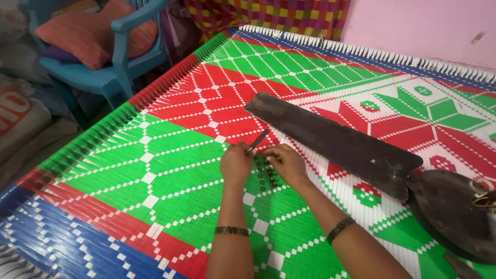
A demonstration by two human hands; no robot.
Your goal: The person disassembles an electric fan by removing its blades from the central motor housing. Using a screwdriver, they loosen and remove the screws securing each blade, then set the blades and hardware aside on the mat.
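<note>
While left hand pinches tool (dark) — right hand alongside

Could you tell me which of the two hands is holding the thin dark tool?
The left hand holds the thin dark tool; the right hand rests by the small dark rings.

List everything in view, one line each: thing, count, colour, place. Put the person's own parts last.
woven mat: one, green, red, white and blue, covering the surface
fan blade: one, dark brown, lying across the mat
fan motor housing: one, dark, right edge
small fasteners: several, dark, on the mat between the hands
thin tool: one, dark, at the left hand's fingertips
plastic chair: one, blue, top left
cushion: one, orange, on the chair
left hand: bracelet at wrist
right hand: bracelet at wrist
</note>
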